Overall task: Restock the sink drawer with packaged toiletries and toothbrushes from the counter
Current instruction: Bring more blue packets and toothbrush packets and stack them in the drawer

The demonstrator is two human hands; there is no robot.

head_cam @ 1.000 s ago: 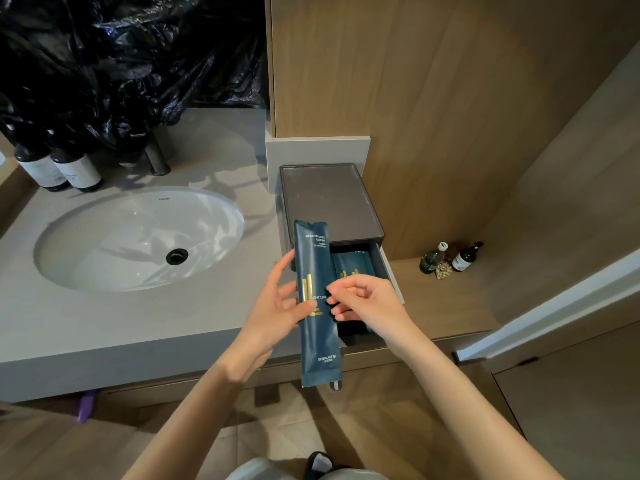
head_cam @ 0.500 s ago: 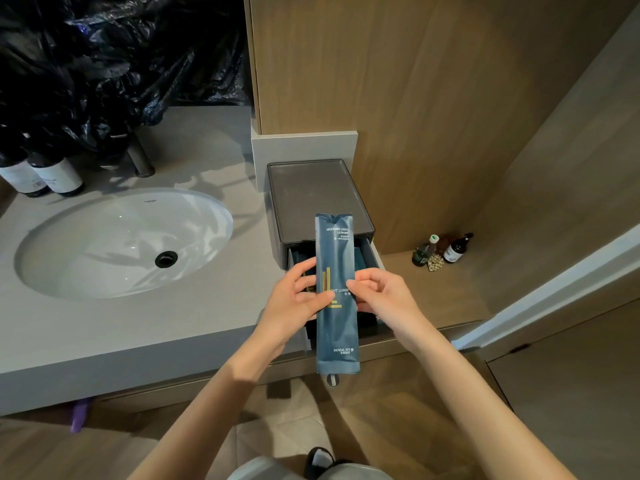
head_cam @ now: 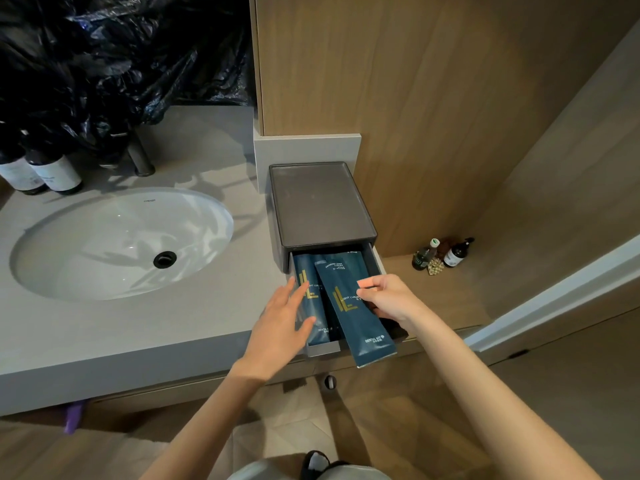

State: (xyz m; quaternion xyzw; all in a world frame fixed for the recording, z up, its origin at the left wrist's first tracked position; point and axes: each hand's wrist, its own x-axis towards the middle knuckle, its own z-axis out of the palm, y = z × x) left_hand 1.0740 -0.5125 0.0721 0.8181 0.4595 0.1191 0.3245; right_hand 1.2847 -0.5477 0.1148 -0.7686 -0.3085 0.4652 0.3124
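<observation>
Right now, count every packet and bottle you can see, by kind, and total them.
Blue packets: 2, one lying in the drawer, one in the right hand.
Large bottles left of the sink: 2.
Small bottles on the wooden ledge: 2.
Total: 6.

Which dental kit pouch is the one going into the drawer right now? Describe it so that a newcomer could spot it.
Start at the white sink; to its right a dark grey box has its drawer pulled open. Two navy pouches lie in it. The one meant is the right-hand pouch, pinched by the right hand: it lies tilted, its lower end overhanging the drawer front, unlike the straight pouch beside it.
</observation>
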